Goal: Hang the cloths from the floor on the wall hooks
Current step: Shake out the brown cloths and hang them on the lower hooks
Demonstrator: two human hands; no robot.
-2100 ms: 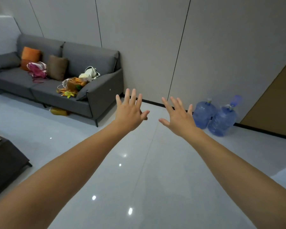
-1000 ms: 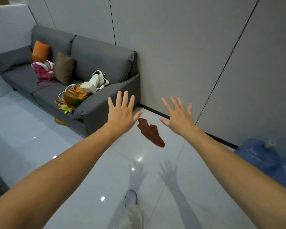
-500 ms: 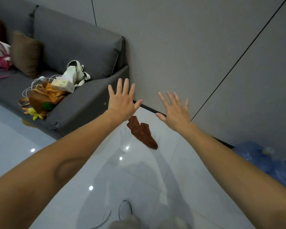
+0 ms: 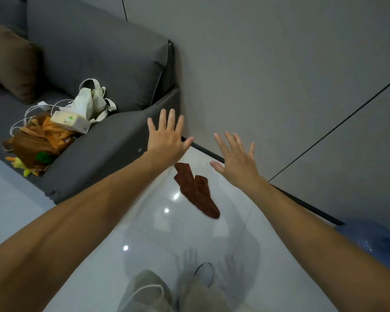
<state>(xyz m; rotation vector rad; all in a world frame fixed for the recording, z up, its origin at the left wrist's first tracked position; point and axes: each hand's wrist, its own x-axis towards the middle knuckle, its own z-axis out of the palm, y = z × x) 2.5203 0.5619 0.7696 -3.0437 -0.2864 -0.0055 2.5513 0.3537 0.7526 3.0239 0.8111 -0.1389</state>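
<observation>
**Both hands spread and empty over a brown cloth on the floor**

Nearest, at 6 o'clock, are the person's pale beige trouser legs (image 4: 149, 293), blurred. Around them lies the glossy white tiled floor (image 4: 88, 255), which carries light spots and the shadows of the arms. Two bare forearms reach in from 7 and 4 o'clock. At 4 o'clock, by the frame edge, sits a blurred blue translucent water bottle (image 4: 369, 239).

Near the centre, the crumpled brown cloth (image 4: 196, 190) lies on the floor, just beside the sofa's end and near the black skirting strip (image 4: 302, 201). The left hand (image 4: 167, 140) is at the cloth's 11 o'clock and the right hand (image 4: 236, 163) at its 1 o'clock. Both have straight, fanned fingers and backs to the camera. Neither grips anything.

Farther off, at 10 o'clock, stands the dark grey fabric sofa (image 4: 104, 55). On its seat are:
- a brown and orange heap of fabric (image 4: 38, 140)
- a cream rectangular box (image 4: 70, 122)
- a cream canvas tote bag (image 4: 90, 102)
- a brown square cushion (image 4: 14, 64), at 9 o'clock

The grey panelled wall (image 4: 268, 64) fills 12 to 3 o'clock.
</observation>
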